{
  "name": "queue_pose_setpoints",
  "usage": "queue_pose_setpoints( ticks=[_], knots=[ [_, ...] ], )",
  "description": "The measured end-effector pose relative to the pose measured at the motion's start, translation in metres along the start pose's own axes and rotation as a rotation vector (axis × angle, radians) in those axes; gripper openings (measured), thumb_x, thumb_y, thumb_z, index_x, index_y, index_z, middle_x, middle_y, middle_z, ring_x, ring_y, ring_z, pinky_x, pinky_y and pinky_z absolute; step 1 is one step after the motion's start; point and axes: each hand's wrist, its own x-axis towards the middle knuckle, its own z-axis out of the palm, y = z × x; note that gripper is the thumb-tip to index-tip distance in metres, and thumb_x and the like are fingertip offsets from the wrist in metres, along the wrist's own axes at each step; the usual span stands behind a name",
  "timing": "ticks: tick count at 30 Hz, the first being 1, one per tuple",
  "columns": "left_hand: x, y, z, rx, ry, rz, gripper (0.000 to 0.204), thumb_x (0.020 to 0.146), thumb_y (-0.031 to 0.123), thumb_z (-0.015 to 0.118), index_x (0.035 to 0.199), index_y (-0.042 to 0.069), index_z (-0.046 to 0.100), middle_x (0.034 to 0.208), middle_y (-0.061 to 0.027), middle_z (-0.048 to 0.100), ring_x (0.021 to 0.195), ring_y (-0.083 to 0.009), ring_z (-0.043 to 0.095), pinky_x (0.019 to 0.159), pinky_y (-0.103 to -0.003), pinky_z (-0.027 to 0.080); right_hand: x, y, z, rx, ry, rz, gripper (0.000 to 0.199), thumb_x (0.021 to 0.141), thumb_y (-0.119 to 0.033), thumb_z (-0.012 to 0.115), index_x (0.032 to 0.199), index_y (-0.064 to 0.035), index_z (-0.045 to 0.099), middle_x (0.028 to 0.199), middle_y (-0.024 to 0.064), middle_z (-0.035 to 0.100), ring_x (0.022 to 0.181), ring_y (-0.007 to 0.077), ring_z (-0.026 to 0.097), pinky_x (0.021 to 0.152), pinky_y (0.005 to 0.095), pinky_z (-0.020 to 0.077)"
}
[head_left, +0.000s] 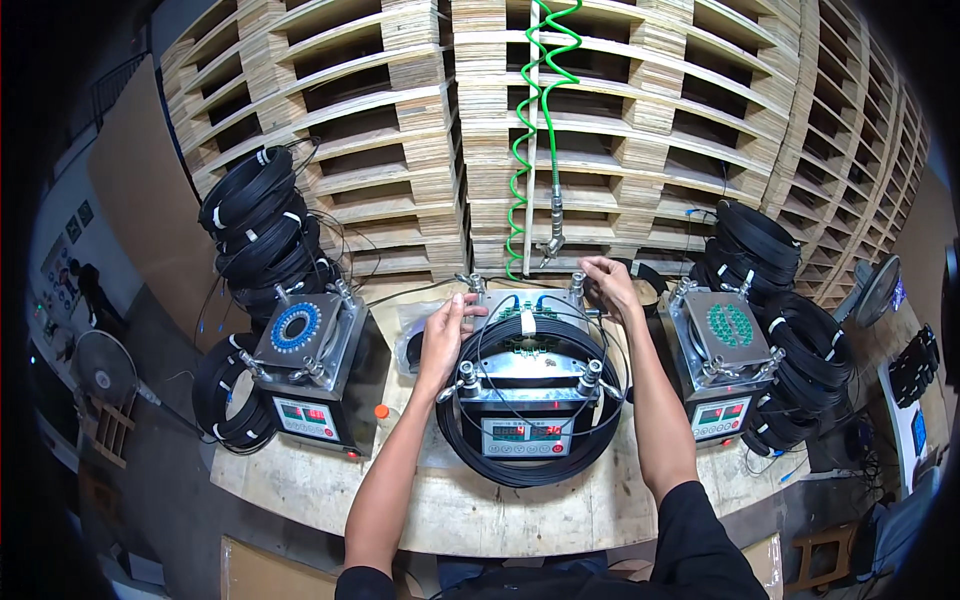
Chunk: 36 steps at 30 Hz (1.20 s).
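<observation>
A bench machine [527, 437] with a red digital display stands in front of me, and a thick coil of black cable [520, 472] hangs around it. Thin cable ends run up to green and blue connectors at its metal top plate [540, 298]. My left hand [442, 340] is beside the rear left clamp knob [475, 284], fingers apart. My right hand [614, 288] is at the rear right clamp knob [578, 282], its fingers bent but apart. I see nothing held in either hand. Front clamp knobs [592, 370] stand nearer me.
Similar machines stand at left [307, 415] and right [722, 415], near piles of black cable coils [262, 225]. An orange-capped bottle [382, 412] sits by my left forearm. A green coiled air hose [553, 110] with a metal nozzle hangs before stacked wooden pallets [620, 110].
</observation>
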Motion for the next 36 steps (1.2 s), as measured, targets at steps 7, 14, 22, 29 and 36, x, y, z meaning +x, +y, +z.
queue_pose_setpoints(
  ticks=[7,14,22,29,36],
  knots=[
    [-0.004,0.0,-0.006,0.037,0.014,-0.003,0.051,0.108,0.043,0.042,0.125,0.0,0.064,0.102,-0.0052,0.074,0.073,-0.0052,0.049,0.07,-0.021,0.045,-0.038,-0.031,0.027,-0.133,0.189,-0.086,0.071,0.095,-0.048,0.066,0.143,0.0021,0.049,0.126,0.0224,0.064,0.104,0.0219,0.065,0.089,0.0355,0.0545],
    [0.001,-0.006,0.001,0.008,0.001,0.032,0.047,0.107,0.039,0.046,0.125,0.0,0.065,0.098,-0.0051,0.074,0.068,-0.0057,0.05,0.067,-0.022,0.046,-0.035,-0.025,0.06,-0.672,0.361,-0.438,0.05,0.09,-0.023,0.067,0.131,0.0053,0.058,0.114,0.0364,0.064,0.113,0.0479,0.061,0.096,0.0472,0.0498],
    [-0.002,-0.003,-0.001,-0.024,0.021,0.001,0.042,0.107,0.037,0.047,0.124,0.002,0.065,0.096,-0.0023,0.073,0.073,-0.005,0.049,0.07,-0.021,0.043,-0.004,-0.009,0.066,-0.279,0.039,-0.413,0.036,0.103,-0.021,0.05,0.124,0.006,0.062,0.096,0.0121,0.075,0.086,0.0136,0.068,0.074,0.0291,0.0531],
    [0.034,-0.043,-0.014,-0.312,0.105,-0.187,0.046,0.104,0.032,0.055,0.144,0.01,0.049,0.127,-0.0035,0.062,0.096,-0.0116,0.058,0.081,-0.025,0.048,-0.013,-0.022,0.05,-0.187,-0.131,-0.307,0.066,0.106,-0.053,0.041,0.14,0.0025,0.052,0.119,0.0168,0.068,0.115,0.0231,0.062,0.102,0.0335,0.0446],
    [0.098,-0.088,-0.019,-0.759,-0.044,-0.304,0.037,0.105,0.034,0.054,0.13,0.009,0.061,0.124,-0.0011,0.069,0.093,-0.0087,0.06,0.082,-0.025,0.046,-0.098,-0.002,0.044,-0.141,0.114,-0.408,0.049,0.105,-0.033,0.053,0.143,-0.0018,0.052,0.135,0.0141,0.06,0.116,0.0177,0.059,0.101,0.0322,0.0449]
  ],
)
